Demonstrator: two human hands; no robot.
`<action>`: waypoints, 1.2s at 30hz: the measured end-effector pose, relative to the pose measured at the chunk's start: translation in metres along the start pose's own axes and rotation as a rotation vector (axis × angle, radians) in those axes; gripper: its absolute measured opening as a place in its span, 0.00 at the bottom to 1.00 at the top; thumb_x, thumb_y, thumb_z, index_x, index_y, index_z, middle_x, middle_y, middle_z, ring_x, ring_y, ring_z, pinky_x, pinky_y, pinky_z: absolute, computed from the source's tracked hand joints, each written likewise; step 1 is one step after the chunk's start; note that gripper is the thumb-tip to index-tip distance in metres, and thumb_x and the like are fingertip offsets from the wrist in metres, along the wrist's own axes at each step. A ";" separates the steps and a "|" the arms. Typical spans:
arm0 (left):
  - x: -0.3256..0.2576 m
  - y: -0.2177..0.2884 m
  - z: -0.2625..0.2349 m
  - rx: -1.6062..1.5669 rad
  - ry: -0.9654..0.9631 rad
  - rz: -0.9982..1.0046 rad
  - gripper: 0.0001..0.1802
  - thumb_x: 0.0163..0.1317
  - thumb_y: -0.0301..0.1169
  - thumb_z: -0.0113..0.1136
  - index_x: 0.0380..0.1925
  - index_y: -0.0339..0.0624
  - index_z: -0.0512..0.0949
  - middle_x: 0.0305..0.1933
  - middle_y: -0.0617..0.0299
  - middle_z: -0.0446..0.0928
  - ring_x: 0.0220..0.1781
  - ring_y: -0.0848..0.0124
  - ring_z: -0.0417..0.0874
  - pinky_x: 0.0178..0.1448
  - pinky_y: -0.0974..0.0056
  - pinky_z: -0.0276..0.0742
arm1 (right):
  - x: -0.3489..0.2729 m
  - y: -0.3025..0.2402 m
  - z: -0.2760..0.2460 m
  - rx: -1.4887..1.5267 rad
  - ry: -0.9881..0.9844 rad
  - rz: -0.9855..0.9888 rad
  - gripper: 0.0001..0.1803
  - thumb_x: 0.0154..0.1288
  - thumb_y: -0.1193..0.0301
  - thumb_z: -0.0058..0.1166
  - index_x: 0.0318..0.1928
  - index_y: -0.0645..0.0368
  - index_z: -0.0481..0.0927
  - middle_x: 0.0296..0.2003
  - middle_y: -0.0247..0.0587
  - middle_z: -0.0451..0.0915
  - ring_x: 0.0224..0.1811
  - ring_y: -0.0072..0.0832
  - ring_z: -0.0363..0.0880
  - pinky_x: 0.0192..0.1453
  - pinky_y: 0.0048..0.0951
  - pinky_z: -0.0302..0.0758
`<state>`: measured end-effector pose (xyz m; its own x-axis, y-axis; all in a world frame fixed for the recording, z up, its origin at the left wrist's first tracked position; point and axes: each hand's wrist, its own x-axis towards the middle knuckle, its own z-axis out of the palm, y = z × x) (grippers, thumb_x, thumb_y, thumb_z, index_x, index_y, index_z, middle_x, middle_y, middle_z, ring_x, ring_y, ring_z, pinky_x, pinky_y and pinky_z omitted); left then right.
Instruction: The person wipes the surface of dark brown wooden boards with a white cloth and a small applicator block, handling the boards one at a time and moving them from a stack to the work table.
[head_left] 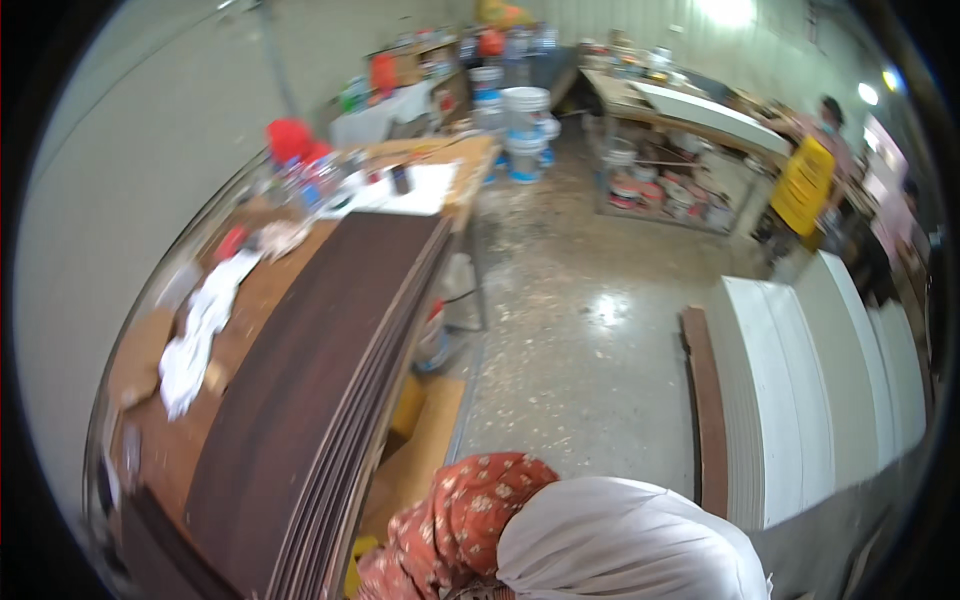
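Neither of my hands shows in the head view. At the lower edge, a red sleeve with pale flowers is bunched beside a rounded white cloth; I cannot tell whose they are, and no fingers show there. Just left of them, a stack of long dark brown boards lies along a brown worktable. Crumpled white cloth rests on the table, left of the boards.
White panels stand at the right, beside a narrow brown board. White buckets stand on the far floor. A person in a yellow vest is by the far bench, which carries a long white panel.
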<state>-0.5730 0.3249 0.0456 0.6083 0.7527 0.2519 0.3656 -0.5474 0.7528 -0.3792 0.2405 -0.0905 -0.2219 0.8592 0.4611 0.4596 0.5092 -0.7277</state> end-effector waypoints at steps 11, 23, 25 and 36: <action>0.065 0.203 0.274 -0.371 -0.626 0.188 0.20 0.60 0.34 0.53 0.52 0.51 0.62 0.42 0.54 0.70 0.43 0.64 0.72 0.45 0.57 0.71 | -0.253 -0.005 -0.118 -0.001 0.297 0.764 0.31 0.57 0.53 0.57 0.57 0.56 0.70 0.54 0.48 0.72 0.53 0.41 0.71 0.56 0.39 0.67; 0.015 0.340 0.413 -0.636 -1.006 -0.076 0.08 0.63 0.33 0.45 0.41 0.49 0.70 0.31 0.60 0.71 0.35 0.67 0.73 0.37 0.61 0.71 | -0.334 -0.137 -0.253 -0.443 1.095 0.432 0.47 0.57 0.50 0.57 0.67 0.63 0.52 0.60 0.58 0.65 0.62 0.43 0.65 0.65 0.40 0.61; 0.007 0.359 0.427 -0.655 -1.042 -0.127 0.07 0.64 0.33 0.44 0.40 0.49 0.71 0.29 0.61 0.71 0.34 0.68 0.73 0.35 0.61 0.71 | -0.347 -0.140 -0.254 0.009 1.175 0.274 0.43 0.59 0.52 0.55 0.66 0.64 0.55 0.58 0.56 0.68 0.54 0.43 0.72 0.58 0.39 0.69; 0.027 0.404 0.510 -0.812 -1.219 -0.318 0.10 0.62 0.30 0.46 0.31 0.44 0.78 0.24 0.65 0.75 0.29 0.70 0.77 0.32 0.65 0.75 | -0.504 -0.138 -0.244 -0.604 1.355 0.530 0.26 0.65 0.60 0.47 0.60 0.59 0.68 0.56 0.42 0.70 0.59 0.36 0.65 0.65 0.32 0.59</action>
<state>-0.0497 -0.0621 0.0465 0.9282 -0.1849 -0.3230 0.3605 0.2309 0.9037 -0.1204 -0.2751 -0.0987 0.8216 0.0761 0.5650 0.5676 -0.2025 -0.7980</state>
